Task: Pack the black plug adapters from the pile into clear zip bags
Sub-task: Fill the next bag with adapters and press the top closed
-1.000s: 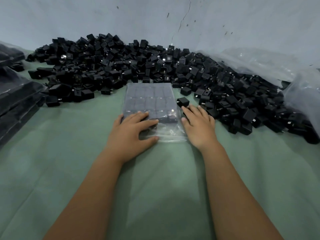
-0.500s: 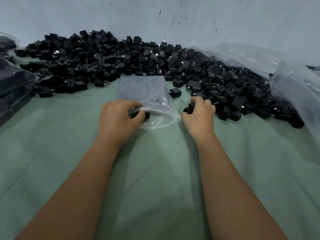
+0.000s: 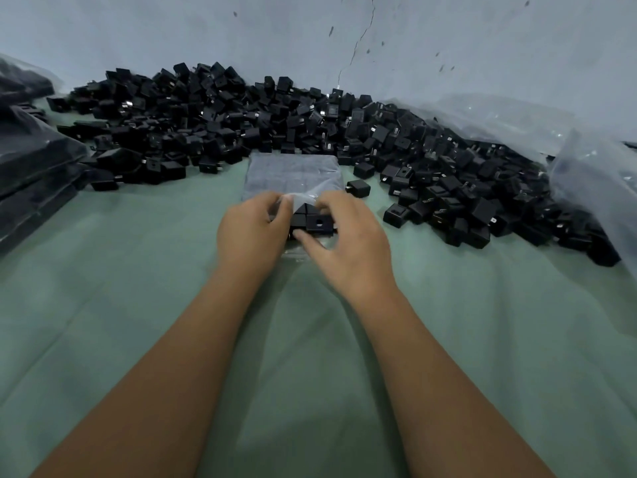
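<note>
Pale green cloth covers the counter, with the pile of black plug adapters heaped against a cracked wall. Left hand pinches the lip of the clear zip bag, apparently lifting it to keep the mouth open. Right hand grips an adapter in curled fingers right at that opening, seemingly feeding it in beside the rows already packed.

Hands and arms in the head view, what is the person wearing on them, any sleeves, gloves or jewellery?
Nothing shows. The left hand and right hand are bare, without gloves. No ring shows on the fingers; no watch or band at either wrist. Both forearms are uncovered down to the picture's lower edge, no sleeve in view.
</note>
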Demonstrator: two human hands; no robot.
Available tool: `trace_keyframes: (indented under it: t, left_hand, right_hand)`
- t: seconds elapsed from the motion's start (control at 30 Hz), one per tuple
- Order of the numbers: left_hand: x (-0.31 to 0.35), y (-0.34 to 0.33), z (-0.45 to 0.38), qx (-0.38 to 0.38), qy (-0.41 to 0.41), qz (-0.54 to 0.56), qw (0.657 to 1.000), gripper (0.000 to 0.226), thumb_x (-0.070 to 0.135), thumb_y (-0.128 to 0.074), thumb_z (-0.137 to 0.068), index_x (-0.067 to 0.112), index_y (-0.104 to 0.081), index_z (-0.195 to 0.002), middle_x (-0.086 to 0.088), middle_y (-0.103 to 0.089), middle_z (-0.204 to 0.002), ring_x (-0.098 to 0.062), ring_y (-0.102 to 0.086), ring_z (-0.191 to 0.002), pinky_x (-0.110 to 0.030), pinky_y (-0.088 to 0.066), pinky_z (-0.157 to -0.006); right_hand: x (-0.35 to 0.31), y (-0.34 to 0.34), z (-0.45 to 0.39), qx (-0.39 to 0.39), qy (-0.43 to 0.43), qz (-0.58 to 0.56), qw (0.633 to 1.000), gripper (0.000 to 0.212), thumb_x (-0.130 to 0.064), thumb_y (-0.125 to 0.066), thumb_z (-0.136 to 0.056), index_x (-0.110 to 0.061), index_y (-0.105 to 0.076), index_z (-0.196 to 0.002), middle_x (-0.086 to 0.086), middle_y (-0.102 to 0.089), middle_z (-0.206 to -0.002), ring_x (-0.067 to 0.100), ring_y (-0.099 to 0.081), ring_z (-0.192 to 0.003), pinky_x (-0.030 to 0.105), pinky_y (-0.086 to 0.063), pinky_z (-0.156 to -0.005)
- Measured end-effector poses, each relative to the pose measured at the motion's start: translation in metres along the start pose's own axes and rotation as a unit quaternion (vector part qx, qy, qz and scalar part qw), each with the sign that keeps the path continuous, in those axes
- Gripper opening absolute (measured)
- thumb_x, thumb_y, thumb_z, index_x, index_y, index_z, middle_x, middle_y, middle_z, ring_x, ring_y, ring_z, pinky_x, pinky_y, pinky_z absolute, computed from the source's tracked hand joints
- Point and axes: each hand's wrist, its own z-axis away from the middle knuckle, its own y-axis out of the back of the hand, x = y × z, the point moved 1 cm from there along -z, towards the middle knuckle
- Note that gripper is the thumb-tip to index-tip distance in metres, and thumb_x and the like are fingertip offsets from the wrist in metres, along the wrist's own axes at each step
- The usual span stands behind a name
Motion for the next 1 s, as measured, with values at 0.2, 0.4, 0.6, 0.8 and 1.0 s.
trace_keyframes:
  t: [0.2,0.4,0.6,0.8,1.0]
  left_hand:
    - [0.0,0.0,0.003,0.005,-0.085,-0.06,0.995,0.02,0.028,-0.055,-0.093,0.018,-0.072,-0.096,-0.002,-0.072,-0.084,-0.026,-0.062,-0.079,-0.033,-0.043,-0.065]
    - [-0.001,-0.003,0.005,-0.03,-0.144,-0.116,0.982,0.025,0.022,-0.068,-0.081,0.019,-0.07,-0.105,-0.002,-0.07,-0.098,-0.029,-0.061,-0.096,-0.036,-0.041,-0.086]
    - [-0.004,-0.006,0.003,-0.044,-0.138,-0.15,0.978,0.032,0.026,-0.069,-0.081,0.023,-0.064,-0.112,0.0,-0.066,-0.106,-0.028,-0.055,-0.105,-0.036,-0.035,-0.088]
    - [-0.006,-0.004,0.003,-0.055,-0.131,-0.153,0.978,0.039,0.016,-0.063,-0.077,0.024,-0.062,-0.116,0.001,-0.064,-0.108,-0.028,-0.054,-0.107,-0.037,-0.039,-0.088]
    - [-0.005,-0.004,0.003,-0.068,-0.122,-0.159,0.977,0.041,0.015,-0.062,-0.078,0.024,-0.061,-0.119,0.001,-0.062,-0.113,-0.027,-0.051,-0.112,-0.037,-0.037,-0.092]
  right_hand:
    - [0.007,-0.005,0.0,-0.144,0.005,0.154,0.977,0.025,-0.028,-0.062,-0.085,-0.013,-0.063,-0.105,0.001,-0.05,-0.106,0.02,-0.048,-0.1,0.036,-0.05,-0.071]
    - [0.006,-0.002,0.0,-0.161,-0.048,0.164,0.972,0.02,-0.013,-0.05,-0.086,-0.01,-0.058,-0.103,0.005,-0.052,-0.106,0.025,-0.051,-0.097,0.033,-0.04,-0.068]
    - [0.001,0.001,0.0,-0.121,-0.047,0.196,0.972,0.017,-0.026,-0.057,-0.089,-0.015,-0.063,-0.099,0.002,-0.056,-0.101,0.023,-0.053,-0.096,0.031,-0.041,-0.063]
    - [0.004,0.011,0.001,-0.044,0.001,0.156,0.987,0.015,-0.016,-0.064,-0.064,-0.022,-0.071,-0.076,0.009,-0.054,-0.12,0.029,-0.045,-0.111,0.033,-0.027,-0.093]
    - [0.014,0.003,-0.003,-0.114,-0.044,0.232,0.965,0.017,-0.036,-0.068,-0.08,-0.031,-0.075,-0.095,0.002,-0.054,-0.126,0.026,-0.042,-0.117,0.034,-0.02,-0.096]
